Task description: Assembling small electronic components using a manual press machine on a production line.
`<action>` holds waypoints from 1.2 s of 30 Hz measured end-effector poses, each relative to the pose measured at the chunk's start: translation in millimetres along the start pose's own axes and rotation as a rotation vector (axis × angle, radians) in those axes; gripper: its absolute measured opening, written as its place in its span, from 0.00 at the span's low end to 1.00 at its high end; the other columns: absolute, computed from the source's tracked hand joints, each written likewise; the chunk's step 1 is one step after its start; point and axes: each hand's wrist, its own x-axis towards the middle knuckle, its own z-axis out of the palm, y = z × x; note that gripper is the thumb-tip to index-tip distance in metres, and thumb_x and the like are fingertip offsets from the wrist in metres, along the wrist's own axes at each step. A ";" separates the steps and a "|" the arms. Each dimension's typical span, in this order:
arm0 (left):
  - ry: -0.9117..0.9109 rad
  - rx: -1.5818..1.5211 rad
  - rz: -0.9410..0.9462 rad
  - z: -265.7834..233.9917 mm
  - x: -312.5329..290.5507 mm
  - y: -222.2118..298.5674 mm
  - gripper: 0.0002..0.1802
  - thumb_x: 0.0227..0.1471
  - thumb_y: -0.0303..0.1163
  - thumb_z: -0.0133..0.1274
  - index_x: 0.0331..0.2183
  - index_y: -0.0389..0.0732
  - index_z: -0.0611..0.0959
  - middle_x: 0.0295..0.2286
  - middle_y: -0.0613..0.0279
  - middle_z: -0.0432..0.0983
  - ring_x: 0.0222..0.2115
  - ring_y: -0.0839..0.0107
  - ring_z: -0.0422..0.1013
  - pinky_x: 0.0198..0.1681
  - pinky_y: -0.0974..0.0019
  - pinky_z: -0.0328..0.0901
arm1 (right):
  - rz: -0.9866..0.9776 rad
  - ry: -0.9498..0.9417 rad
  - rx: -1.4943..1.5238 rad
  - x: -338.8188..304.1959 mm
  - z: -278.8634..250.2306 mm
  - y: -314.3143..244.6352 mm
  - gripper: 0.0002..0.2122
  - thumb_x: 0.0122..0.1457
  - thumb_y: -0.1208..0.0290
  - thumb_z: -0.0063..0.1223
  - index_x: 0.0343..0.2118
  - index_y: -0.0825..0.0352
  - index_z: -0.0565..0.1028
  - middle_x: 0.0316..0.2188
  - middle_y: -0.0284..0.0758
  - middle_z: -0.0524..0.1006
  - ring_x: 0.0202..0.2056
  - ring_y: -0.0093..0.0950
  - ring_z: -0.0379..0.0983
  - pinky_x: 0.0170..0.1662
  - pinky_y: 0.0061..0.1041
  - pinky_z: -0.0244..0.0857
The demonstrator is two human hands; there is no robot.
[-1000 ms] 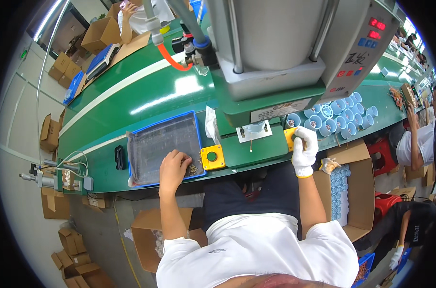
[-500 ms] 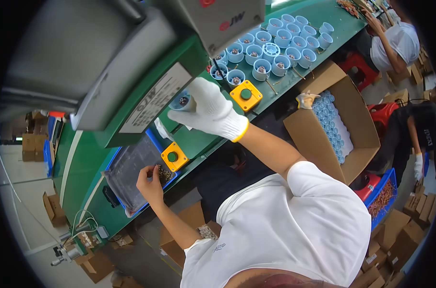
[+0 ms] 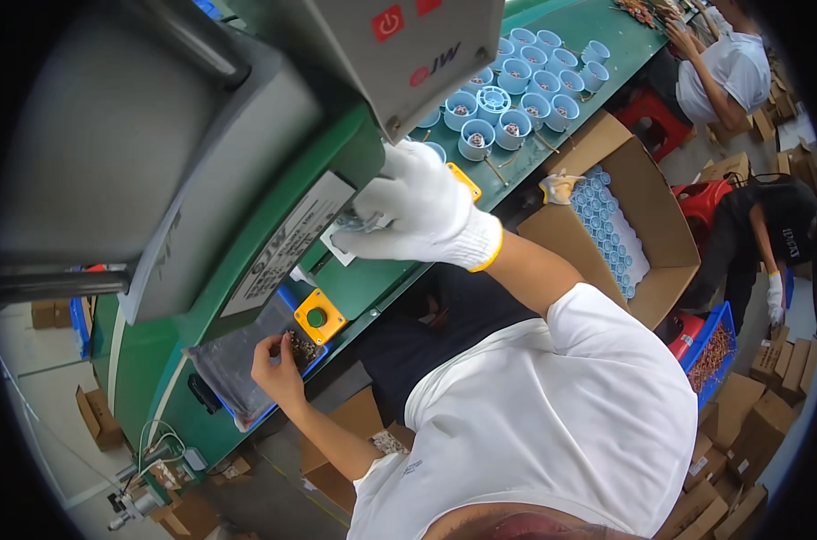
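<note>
Gripping a bluish cup (image 3: 362, 221) near the press (image 3: 246, 180), right hand (image 3: 419, 212); at small parts (image 3: 307, 351), left hand (image 3: 277, 371), grasp unclear.

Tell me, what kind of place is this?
It looks like a factory workshop: there's a big machine, many matching pale blue cups crowded on a long green bench, and another person sitting further along it.

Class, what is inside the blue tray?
A dark liner and small parts show in the tray, by the left hand. What lies beneath the hand, or behind the machine, is hidden.
</note>
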 end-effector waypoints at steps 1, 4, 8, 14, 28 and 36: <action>0.003 -0.002 -0.006 0.5 -0.2 1.1 0.08 0.55 0.21 0.71 0.35 0.32 0.86 0.27 0.58 0.82 0.27 0.71 0.74 0.35 0.66 0.69 | -0.001 -0.054 0.038 -2.7 -8.5 6.8 0.13 0.44 0.62 0.77 0.23 0.61 0.80 0.37 0.36 0.85 0.30 0.39 0.80 0.33 0.35 0.74; 0.000 -0.018 -0.010 -3.5 1.1 3.0 0.08 0.54 0.21 0.72 0.35 0.32 0.86 0.28 0.58 0.82 0.27 0.71 0.73 0.35 0.66 0.69 | 0.142 0.146 0.006 1.1 -58.2 49.8 0.09 0.52 0.74 0.77 0.25 0.64 0.81 0.40 0.42 0.87 0.36 0.38 0.85 0.38 0.33 0.76; 0.006 -0.014 -0.001 1.8 2.1 6.9 0.08 0.55 0.22 0.72 0.35 0.31 0.87 0.27 0.59 0.82 0.26 0.73 0.72 0.34 0.66 0.69 | 0.509 -0.226 -0.668 10.4 -76.6 219.2 0.15 0.63 0.63 0.65 0.46 0.69 0.84 0.41 0.44 0.88 0.43 0.40 0.86 0.46 0.35 0.78; -0.046 -0.018 -0.049 10.1 12.2 11.4 0.08 0.57 0.23 0.71 0.36 0.31 0.87 0.26 0.64 0.80 0.27 0.77 0.71 0.34 0.68 0.67 | 0.472 -0.527 -0.673 38.5 51.1 340.2 0.18 0.62 0.55 0.66 0.42 0.67 0.85 0.40 0.45 0.88 0.38 0.41 0.86 0.43 0.37 0.78; -0.053 0.022 -0.038 11.2 12.0 7.2 0.08 0.56 0.22 0.70 0.35 0.31 0.87 0.27 0.58 0.82 0.27 0.72 0.75 0.35 0.66 0.71 | 1.113 -0.194 -0.648 -116.4 -369.7 411.9 0.43 0.61 0.33 0.59 0.66 0.69 0.77 0.59 0.45 0.84 0.53 0.37 0.84 0.61 0.35 0.72; 0.015 0.022 -0.020 0.4 0.5 1.3 0.08 0.55 0.24 0.72 0.36 0.33 0.89 0.29 0.55 0.84 0.28 0.67 0.78 0.37 0.64 0.73 | 0.963 0.142 -0.651 -66.9 -329.5 391.5 0.25 0.68 0.48 0.52 0.51 0.66 0.87 0.46 0.41 0.88 0.47 0.39 0.83 0.57 0.36 0.74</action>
